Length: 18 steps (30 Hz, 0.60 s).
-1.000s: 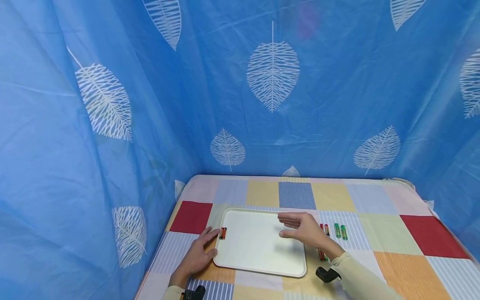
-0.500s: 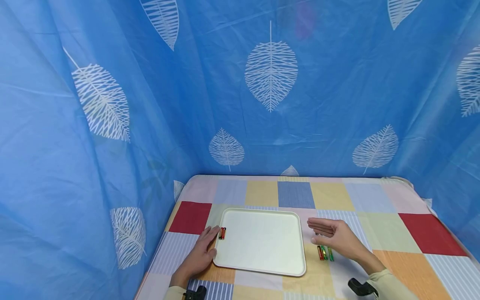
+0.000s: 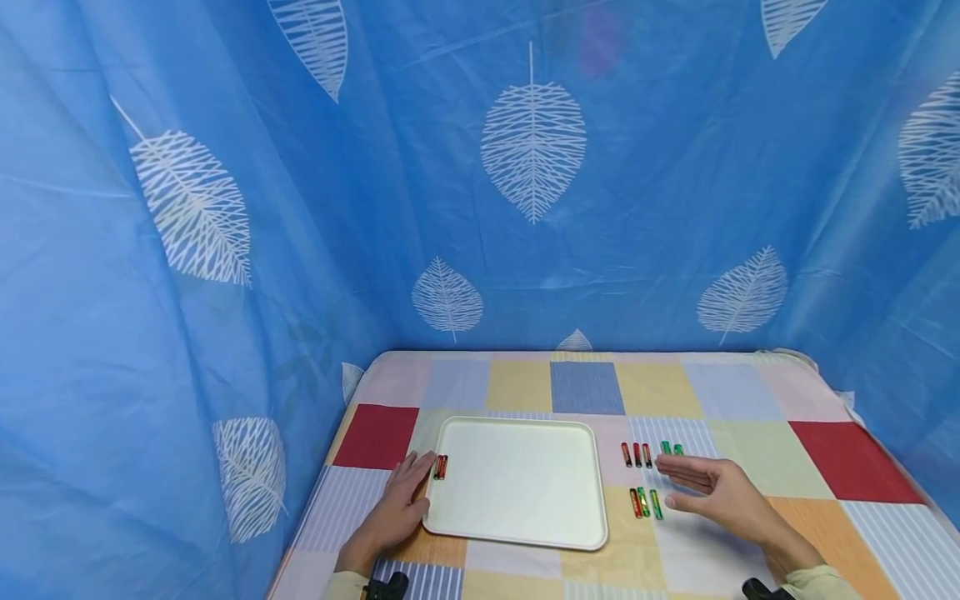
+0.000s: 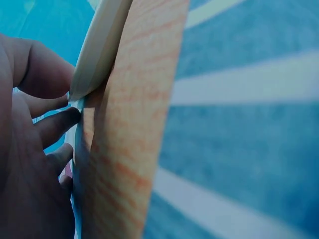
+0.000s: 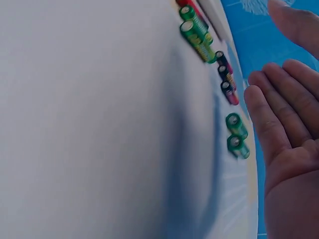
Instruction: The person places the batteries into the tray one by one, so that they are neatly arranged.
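Note:
A cream tray (image 3: 517,483) lies flat on the patchwork cloth, with a pair of red batteries (image 3: 440,467) side by side at its left rim. My left hand (image 3: 393,510) rests against that left edge, fingers loosely spread; in the left wrist view its thumb (image 4: 47,74) touches the rim. To the right of the tray, my right hand (image 3: 716,493) hovers above the cloth, fingers extended and holding nothing. Just left of it are three red-and-black batteries (image 3: 637,454), a red battery (image 3: 635,502) and two green batteries (image 3: 656,504). Two more green batteries (image 5: 237,134) are partly hidden behind its fingers in the head view.
The patchwork cloth (image 3: 525,383) covers the whole table. Blue curtains (image 3: 637,208) with white leaf prints hang behind it and along the sides.
My right hand has moved right, from over the tray to beyond the loose batteries, uncovering them. My left hand stays at the tray's left edge. The head view has shifted slightly.

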Each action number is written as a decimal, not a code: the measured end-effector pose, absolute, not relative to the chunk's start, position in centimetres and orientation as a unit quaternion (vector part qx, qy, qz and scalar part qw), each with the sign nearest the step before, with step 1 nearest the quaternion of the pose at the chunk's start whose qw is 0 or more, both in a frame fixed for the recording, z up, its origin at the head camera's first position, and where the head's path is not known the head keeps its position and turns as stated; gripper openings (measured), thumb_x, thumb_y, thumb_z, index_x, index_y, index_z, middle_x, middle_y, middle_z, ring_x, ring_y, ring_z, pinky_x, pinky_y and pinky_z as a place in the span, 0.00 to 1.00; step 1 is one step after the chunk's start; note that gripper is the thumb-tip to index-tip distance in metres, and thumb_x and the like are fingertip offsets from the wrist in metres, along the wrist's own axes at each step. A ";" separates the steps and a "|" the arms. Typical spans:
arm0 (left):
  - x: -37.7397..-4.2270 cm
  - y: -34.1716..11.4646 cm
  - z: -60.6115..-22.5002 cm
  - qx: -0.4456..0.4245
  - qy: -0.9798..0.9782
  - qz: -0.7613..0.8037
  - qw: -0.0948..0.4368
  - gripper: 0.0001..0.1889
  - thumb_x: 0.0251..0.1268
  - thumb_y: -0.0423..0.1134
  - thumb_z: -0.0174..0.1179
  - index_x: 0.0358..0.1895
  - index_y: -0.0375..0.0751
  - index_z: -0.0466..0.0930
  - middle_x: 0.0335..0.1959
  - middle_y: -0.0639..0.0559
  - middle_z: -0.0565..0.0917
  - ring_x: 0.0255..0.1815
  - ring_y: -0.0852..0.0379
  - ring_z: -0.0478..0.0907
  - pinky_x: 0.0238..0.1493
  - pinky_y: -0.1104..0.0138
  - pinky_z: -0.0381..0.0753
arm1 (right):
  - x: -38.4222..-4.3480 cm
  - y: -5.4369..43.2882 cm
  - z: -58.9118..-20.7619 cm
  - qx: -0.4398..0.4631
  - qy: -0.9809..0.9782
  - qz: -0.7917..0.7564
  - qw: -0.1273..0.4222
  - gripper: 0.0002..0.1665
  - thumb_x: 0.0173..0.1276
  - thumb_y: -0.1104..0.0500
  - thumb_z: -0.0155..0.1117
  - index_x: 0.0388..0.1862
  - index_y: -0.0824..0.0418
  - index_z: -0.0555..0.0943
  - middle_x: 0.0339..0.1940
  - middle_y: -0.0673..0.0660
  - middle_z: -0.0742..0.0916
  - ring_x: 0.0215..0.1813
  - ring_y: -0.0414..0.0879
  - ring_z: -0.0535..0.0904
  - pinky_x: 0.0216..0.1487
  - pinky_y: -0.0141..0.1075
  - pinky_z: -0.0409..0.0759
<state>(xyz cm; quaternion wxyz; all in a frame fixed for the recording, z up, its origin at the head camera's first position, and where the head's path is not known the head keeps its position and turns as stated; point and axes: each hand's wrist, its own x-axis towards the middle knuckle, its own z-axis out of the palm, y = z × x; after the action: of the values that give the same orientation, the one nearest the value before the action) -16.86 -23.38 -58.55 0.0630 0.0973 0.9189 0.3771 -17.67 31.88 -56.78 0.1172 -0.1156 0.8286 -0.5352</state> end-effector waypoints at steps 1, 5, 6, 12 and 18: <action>-16.9 -23.4 -58.6 0.096 0.920 0.375 0.063 0.38 0.70 0.32 0.56 0.86 0.40 0.65 0.86 0.40 0.68 0.91 0.30 0.48 0.88 0.30 0.41 | -17.6 32.0 -56.9 -0.109 0.831 -0.531 0.121 0.41 0.67 0.55 0.82 0.76 0.68 0.79 0.74 0.69 0.84 0.64 0.27 0.85 0.60 0.24 0.84; -16.9 -23.3 -58.7 0.088 0.923 0.371 0.062 0.40 0.68 0.32 0.58 0.86 0.43 0.65 0.87 0.41 0.67 0.91 0.31 0.48 0.89 0.31 0.40 | -17.5 32.2 -57.4 -0.111 0.838 -0.517 0.134 0.42 0.65 0.53 0.84 0.75 0.67 0.80 0.74 0.67 0.85 0.64 0.25 0.84 0.60 0.22 0.82; -17.0 -23.4 -58.7 0.088 0.923 0.370 0.062 0.40 0.68 0.32 0.58 0.86 0.43 0.66 0.87 0.41 0.67 0.92 0.31 0.48 0.89 0.31 0.40 | -17.5 32.3 -57.6 -0.112 0.839 -0.515 0.134 0.42 0.65 0.53 0.84 0.75 0.67 0.81 0.73 0.66 0.85 0.64 0.25 0.83 0.59 0.21 0.82; -17.1 -23.6 -59.1 0.083 0.922 0.373 0.066 0.40 0.70 0.33 0.56 0.87 0.44 0.64 0.87 0.43 0.66 0.92 0.34 0.47 0.89 0.33 0.41 | -17.4 32.1 -58.4 -0.130 0.842 -0.509 0.125 0.41 0.65 0.54 0.84 0.73 0.68 0.82 0.72 0.68 0.86 0.63 0.22 0.82 0.60 0.21 0.82; -17.0 -23.6 -59.2 0.079 0.920 0.379 0.068 0.40 0.70 0.33 0.56 0.87 0.44 0.63 0.88 0.43 0.66 0.93 0.34 0.47 0.90 0.34 0.40 | -17.4 31.9 -58.4 -0.125 0.856 -0.485 0.125 0.42 0.63 0.52 0.85 0.72 0.67 0.83 0.71 0.65 0.87 0.64 0.23 0.82 0.60 0.21 0.82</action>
<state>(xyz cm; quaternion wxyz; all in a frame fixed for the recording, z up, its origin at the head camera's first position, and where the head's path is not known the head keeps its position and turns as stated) -17.03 -23.63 -59.15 0.0678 0.0792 0.9195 0.3790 -17.42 31.91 -58.40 0.1251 -0.1253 0.8563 -0.4852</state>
